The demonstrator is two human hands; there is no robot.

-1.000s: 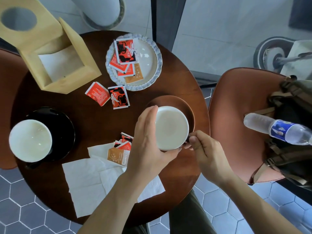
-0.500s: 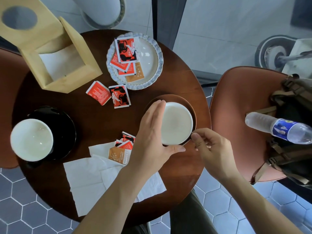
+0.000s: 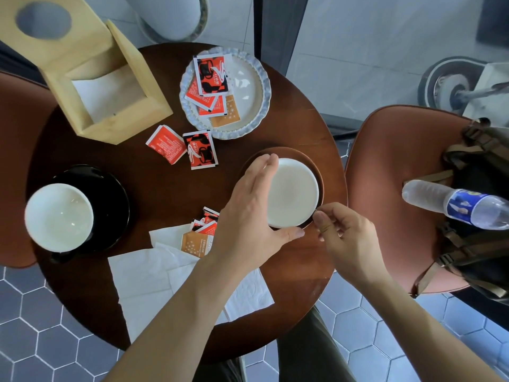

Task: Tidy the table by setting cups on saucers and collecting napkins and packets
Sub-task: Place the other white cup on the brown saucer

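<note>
A white cup (image 3: 294, 197) stands on a brown saucer (image 3: 316, 166) at the right of the round table (image 3: 165, 188). My left hand (image 3: 248, 216) wraps its left side, fingers along the rim and thumb under the near edge. My right hand (image 3: 347, 235) pinches at the cup's lower right, where the handle is hidden. A second white cup (image 3: 59, 216) sits on a black saucer (image 3: 115, 194) at the left. White napkins (image 3: 148, 274) lie near the front edge with a few packets (image 3: 201, 238) on them. Two red packets (image 3: 166, 144) lie mid-table.
A scalloped plate (image 3: 256, 86) with several packets sits at the back. A wooden napkin box (image 3: 110, 78) stands back left. A brown chair (image 3: 385, 188) on the right carries a water bottle (image 3: 454, 205) and a backpack (image 3: 482, 244).
Both hands carried the cup away from me and set it down on the brown saucer. My left fingers have straightened along its side.
</note>
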